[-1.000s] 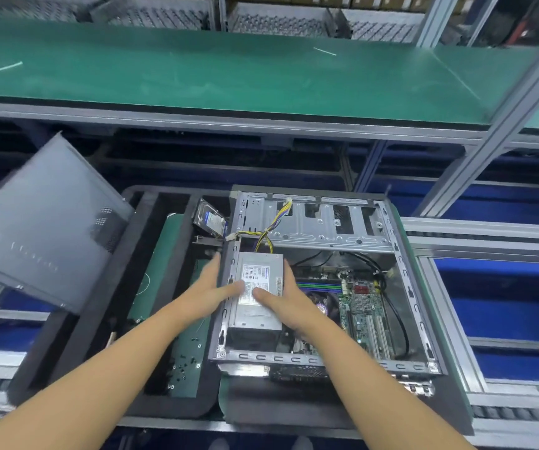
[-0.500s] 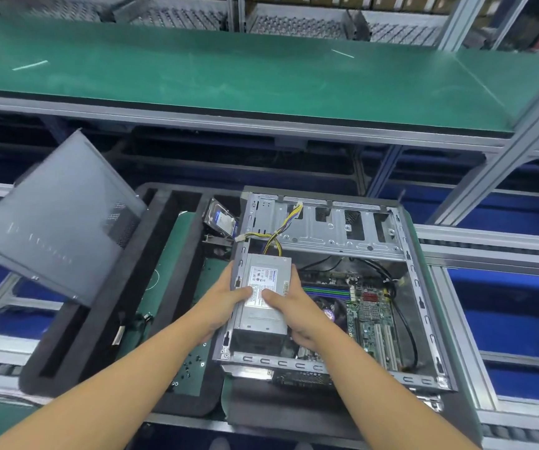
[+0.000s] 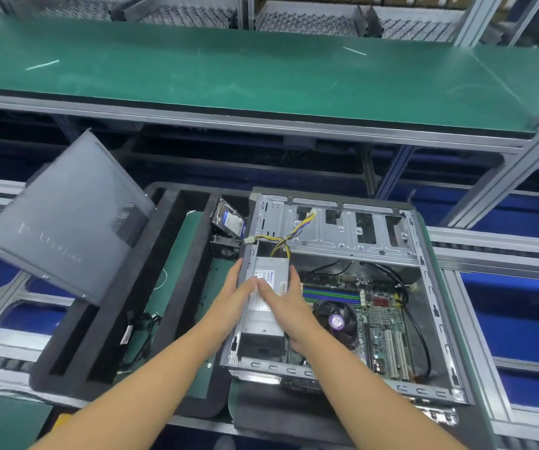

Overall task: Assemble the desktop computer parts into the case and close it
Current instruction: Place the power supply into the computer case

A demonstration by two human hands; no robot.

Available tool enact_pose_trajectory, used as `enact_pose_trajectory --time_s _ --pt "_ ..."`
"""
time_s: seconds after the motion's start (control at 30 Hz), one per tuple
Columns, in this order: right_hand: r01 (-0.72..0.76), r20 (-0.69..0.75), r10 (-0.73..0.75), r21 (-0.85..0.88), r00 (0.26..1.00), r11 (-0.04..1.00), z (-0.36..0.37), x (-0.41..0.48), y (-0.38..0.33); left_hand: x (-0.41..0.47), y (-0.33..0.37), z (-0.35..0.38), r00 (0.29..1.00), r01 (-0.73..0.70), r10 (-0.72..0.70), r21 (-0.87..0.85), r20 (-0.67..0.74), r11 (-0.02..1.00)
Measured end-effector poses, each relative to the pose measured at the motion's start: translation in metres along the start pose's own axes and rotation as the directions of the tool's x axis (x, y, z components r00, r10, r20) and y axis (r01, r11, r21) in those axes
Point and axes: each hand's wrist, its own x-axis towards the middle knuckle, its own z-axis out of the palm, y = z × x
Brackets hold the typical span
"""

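hands: two, a left hand (image 3: 237,287) and a right hand (image 3: 282,305)
computer case (image 3: 432,287): one
power supply (image 3: 263,323): one
side panel (image 3: 60,219): one
hard drive (image 3: 229,219): one
motherboard (image 3: 383,319): one
cooling fan (image 3: 336,319): one
foam tray (image 3: 125,303): one
yellow and black cable bundle (image 3: 289,237): one
green shelf (image 3: 261,69): one
white strips (image 3: 41,64): two

— From where did we look?
— We had a single view, worn on the head. We faced forward and steeply down into the open case (image 3: 336,240), from arm's reach.
— How near was that?
— Both forearms ran up from the bottom edge, and the left hand (image 3: 240,293) and right hand (image 3: 281,303) met on the power supply (image 3: 266,319) at mid-frame.
— And farther out?
— We caught the green counter (image 3: 261,76) across the top.
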Motion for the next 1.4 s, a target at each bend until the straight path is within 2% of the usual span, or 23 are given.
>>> enact_pose_trajectory --time_s 0.1,0.3,0.4,0.5,0.63,0.77,0.9,1.0,1.07,1.13,1.17,1.27,1.4 --pt "-0.025 -0.050 0.028 0.053 0.998 0.998 0.000 0.003 0.005 0.000 0.003 0.002 1.000 0.018 -0.018 -0.009 -0.006 1.000" --pt "0.036 -0.042 -0.039 -0.062 0.998 0.997 -0.005 0.002 0.004 0.000 0.006 0.005 1.000 -0.011 0.011 -0.009 -0.002 1.000" --pt "0.040 -0.014 -0.040 0.009 0.999 0.999 -0.011 0.001 0.006 0.001 0.006 0.006 1.000 -0.006 0.006 -0.040 0.003 0.999" --pt "-0.021 0.043 0.018 0.084 0.999 0.996 -0.017 0.000 0.007 0.000 0.005 0.007 1.000 -0.010 0.010 -0.086 0.004 0.996" --pt "-0.063 0.089 0.062 0.010 0.994 0.998 -0.022 0.002 0.009 -0.002 0.003 0.007 0.999 -0.031 0.033 -0.099 0.018 0.995" --pt "-0.108 0.093 0.123 -0.154 0.988 0.982 -0.028 0.008 -0.001 -0.002 0.005 0.006 0.999 -0.041 0.041 -0.010 -0.015 0.999" --pt "-0.145 0.082 0.171 -0.256 0.982 0.956 -0.034 0.023 -0.017 0.000 0.004 0.006 0.999 -0.014 0.014 -0.003 -0.038 1.000" --pt "-0.108 0.082 0.177 -0.525 0.981 0.844 -0.045 0.027 -0.041 0.002 0.003 0.006 0.998 -0.016 0.018 0.041 -0.052 0.999" --pt "-0.074 0.103 0.204 -0.705 0.974 0.706 -0.046 0.032 -0.060 0.003 0.002 0.006 0.998 -0.024 0.027 0.041 -0.055 0.999" --pt "0.045 0.139 0.138 -0.845 0.981 0.532 -0.044 0.040 -0.070 0.003 0.001 0.005 0.998 -0.035 0.039 0.058 -0.055 0.998" --pt "0.096 0.165 0.098 -0.865 0.981 0.493 -0.043 0.042 -0.072 0.003 0.001 0.006 0.997 -0.039 0.043 0.068 -0.059 0.997" --pt "0.104 0.207 0.095 -0.776 0.974 0.622 -0.047 0.045 -0.072 0.004 0.000 0.006 0.996 -0.042 0.048 0.078 -0.076 0.996" --pt "0.124 0.276 0.102 -0.692 0.956 0.711 -0.050 0.048 -0.061 0.004 0.000 0.006 0.994 -0.044 0.054 0.104 -0.090 0.994"
